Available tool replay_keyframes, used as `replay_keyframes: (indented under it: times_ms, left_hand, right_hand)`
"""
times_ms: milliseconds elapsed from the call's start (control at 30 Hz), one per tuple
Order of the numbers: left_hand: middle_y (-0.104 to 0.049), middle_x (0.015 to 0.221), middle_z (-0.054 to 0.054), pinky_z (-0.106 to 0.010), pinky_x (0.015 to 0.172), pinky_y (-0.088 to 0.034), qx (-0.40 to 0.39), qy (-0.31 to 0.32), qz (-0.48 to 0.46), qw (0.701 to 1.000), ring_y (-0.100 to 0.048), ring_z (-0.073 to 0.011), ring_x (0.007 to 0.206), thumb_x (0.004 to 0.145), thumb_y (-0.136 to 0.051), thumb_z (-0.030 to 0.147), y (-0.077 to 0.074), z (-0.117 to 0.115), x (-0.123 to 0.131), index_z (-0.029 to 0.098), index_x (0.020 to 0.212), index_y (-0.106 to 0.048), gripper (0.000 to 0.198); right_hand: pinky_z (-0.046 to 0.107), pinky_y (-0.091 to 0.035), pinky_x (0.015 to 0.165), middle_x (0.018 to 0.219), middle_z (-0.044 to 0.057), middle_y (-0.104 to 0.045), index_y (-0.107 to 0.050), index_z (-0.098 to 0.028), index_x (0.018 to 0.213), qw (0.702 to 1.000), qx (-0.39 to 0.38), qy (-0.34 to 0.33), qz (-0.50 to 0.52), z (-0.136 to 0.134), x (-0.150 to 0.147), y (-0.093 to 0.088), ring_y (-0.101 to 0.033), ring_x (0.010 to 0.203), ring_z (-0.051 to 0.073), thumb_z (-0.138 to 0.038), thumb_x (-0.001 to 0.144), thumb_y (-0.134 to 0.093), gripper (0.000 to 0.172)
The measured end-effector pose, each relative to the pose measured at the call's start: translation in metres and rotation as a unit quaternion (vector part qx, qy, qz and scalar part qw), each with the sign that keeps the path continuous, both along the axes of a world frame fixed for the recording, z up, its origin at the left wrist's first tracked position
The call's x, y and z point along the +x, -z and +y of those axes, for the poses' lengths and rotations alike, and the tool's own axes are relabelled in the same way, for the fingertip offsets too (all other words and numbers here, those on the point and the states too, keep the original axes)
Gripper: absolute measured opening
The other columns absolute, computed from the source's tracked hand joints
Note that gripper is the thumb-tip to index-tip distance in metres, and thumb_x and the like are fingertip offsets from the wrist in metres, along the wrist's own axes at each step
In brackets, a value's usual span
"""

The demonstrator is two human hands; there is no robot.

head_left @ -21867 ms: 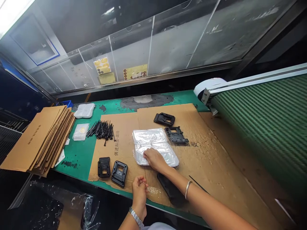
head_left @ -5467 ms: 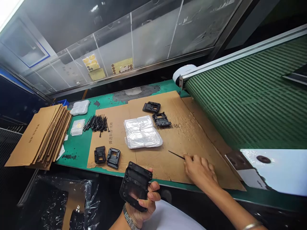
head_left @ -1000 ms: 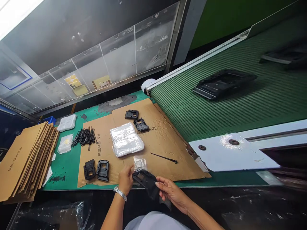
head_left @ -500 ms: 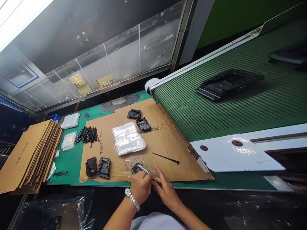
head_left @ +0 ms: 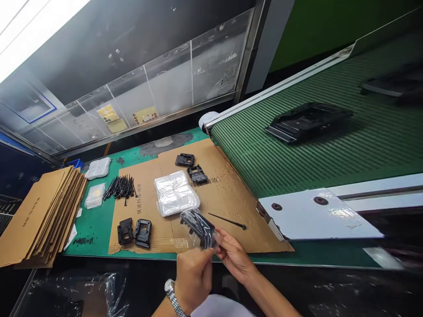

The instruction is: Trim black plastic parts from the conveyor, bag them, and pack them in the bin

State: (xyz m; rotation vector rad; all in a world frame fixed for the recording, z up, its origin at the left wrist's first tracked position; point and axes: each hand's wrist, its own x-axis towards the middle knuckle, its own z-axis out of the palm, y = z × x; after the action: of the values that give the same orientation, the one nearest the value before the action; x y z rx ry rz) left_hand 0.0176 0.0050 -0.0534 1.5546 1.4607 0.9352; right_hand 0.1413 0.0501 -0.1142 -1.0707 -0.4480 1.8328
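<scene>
A clear plastic bag with a black plastic part inside (head_left: 198,225) is held just above the front of the cardboard sheet (head_left: 211,202). My left hand (head_left: 194,269), with a watch at the wrist, pinches the near end of the bag. On its right side, my right hand (head_left: 233,253) grips the bag between thumb and fingers. Just beyond lies a stack of clear plastic bags (head_left: 176,193). To the right rests a single black cable tie (head_left: 227,221). Two black plastic parts (head_left: 143,233) lie at the left front, and two more (head_left: 197,174) lie behind the stack.
A pile of black cable ties (head_left: 121,187) lies on the left, beside smaller bag stacks (head_left: 94,196) on the green table (head_left: 132,154). Folded cardboard (head_left: 42,211) stands at far left. On the right, a green conveyor belt (head_left: 244,163) carries black parts (head_left: 307,122).
The bagged part has been raised and tilted, and more of it shows between my hands. My right hand has closed on the bag's side. Parts on the belt have shifted slightly left.
</scene>
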Motion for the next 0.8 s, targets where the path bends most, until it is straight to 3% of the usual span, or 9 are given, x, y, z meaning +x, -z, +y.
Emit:
replay_keyframes:
  times_ms: [100,167,300,367,433,500,533,667,800]
  left_hand:
    - [-0.064,0.071,-0.011,-0.028,0.057,-0.037,0.08,0.068,0.149,0.983,-0.055,-0.0182,0.062,0.085,-0.036,0.024,0.0,-0.005,-0.006,0.023,0.105,-0.063,0.034]
    - [-0.061,0.062,-0.009,-0.026,0.053,-0.035,0.134,0.144,0.198,0.96,-0.052,-0.0169,0.056,0.084,-0.036,0.022,0.002,-0.01,0.003,0.021,0.104,-0.064,0.034]
    - [-0.053,0.05,-0.004,-0.025,0.05,-0.035,0.174,0.298,0.158,0.925,-0.045,-0.013,0.047,0.081,-0.04,0.021,0.011,-0.023,0.023,0.023,0.091,-0.068,0.03]
    - [-0.052,0.051,-0.002,-0.025,0.054,-0.038,0.144,0.218,0.08,0.962,-0.047,-0.0127,0.049,0.08,-0.044,0.024,0.014,-0.024,0.022,0.023,0.092,-0.067,0.026]
    - [-0.057,0.064,-0.003,-0.025,0.064,-0.042,0.092,-0.011,-0.027,0.995,-0.053,-0.0138,0.061,0.078,-0.051,0.03,0.014,-0.018,0.013,0.023,0.102,-0.062,0.027]
    - [-0.061,0.087,-0.005,-0.026,0.078,-0.043,0.022,-0.23,-0.164,0.959,-0.056,-0.0153,0.083,0.075,-0.057,0.036,0.012,-0.005,0.002,0.024,0.112,-0.055,0.039]
    - [-0.061,0.096,-0.006,-0.027,0.082,-0.042,-0.021,-0.275,-0.241,0.93,-0.055,-0.0161,0.091,0.074,-0.058,0.04,0.011,0.003,-0.002,0.023,0.112,-0.053,0.042]
    - [-0.065,0.093,-0.008,-0.031,0.08,-0.046,-0.153,-0.26,-0.488,0.819,-0.06,-0.0193,0.089,0.07,-0.059,0.05,0.008,0.023,-0.008,0.015,0.094,-0.062,0.042]
    - [-0.068,0.089,-0.007,-0.033,0.08,-0.046,-0.203,-0.248,-0.575,0.753,-0.062,-0.0198,0.083,0.07,-0.06,0.048,0.006,0.02,-0.005,0.015,0.088,-0.065,0.038]
  right_hand:
    - [0.019,-0.033,0.036,0.061,-0.004,-0.052,-0.053,-0.021,0.089,1.0,-0.005,0.026,-0.004,0.003,-0.001,-0.002,-0.04,0.042,0.006,-0.038,0.05,-0.077,0.049]
    - [0.02,-0.035,0.038,0.062,-0.003,-0.053,-0.053,-0.02,0.092,0.999,0.009,0.038,-0.032,0.002,-0.008,-0.003,-0.041,0.043,0.007,-0.041,0.051,-0.075,0.051]
    - [0.023,-0.037,0.039,0.06,-0.002,-0.054,-0.054,-0.019,0.097,0.993,0.039,0.033,-0.104,0.003,-0.017,-0.004,-0.044,0.044,0.009,-0.046,0.05,-0.073,0.058]
    - [0.023,-0.037,0.041,0.057,-0.003,-0.052,-0.056,-0.018,0.09,0.991,0.057,0.025,-0.122,0.004,-0.014,-0.007,-0.043,0.045,0.01,-0.048,0.049,-0.073,0.053]
    - [0.023,-0.038,0.043,0.057,-0.002,-0.053,-0.057,-0.018,0.083,0.989,0.075,0.008,-0.13,0.003,-0.009,-0.011,-0.043,0.046,0.009,-0.052,0.049,-0.072,0.05]
    - [0.024,-0.039,0.046,0.062,0.0,-0.057,-0.058,-0.018,0.08,0.985,0.099,-0.015,-0.139,0.0,-0.004,-0.016,-0.044,0.048,0.01,-0.056,0.052,-0.07,0.049]
    - [0.024,-0.04,0.047,0.066,0.002,-0.06,-0.058,-0.018,0.079,0.983,0.114,-0.028,-0.144,-0.003,-0.003,-0.019,-0.046,0.05,0.011,-0.058,0.053,-0.068,0.049]
    - [0.025,-0.043,0.053,0.068,0.003,-0.061,-0.058,-0.02,0.079,0.974,0.152,-0.066,-0.154,-0.014,-0.003,-0.025,-0.052,0.057,0.015,-0.063,0.06,-0.061,0.048]
    - [0.025,-0.044,0.053,0.066,0.002,-0.061,-0.058,-0.019,0.082,0.97,0.159,-0.088,-0.159,-0.021,-0.005,-0.023,-0.054,0.058,0.015,-0.064,0.062,-0.06,0.049]
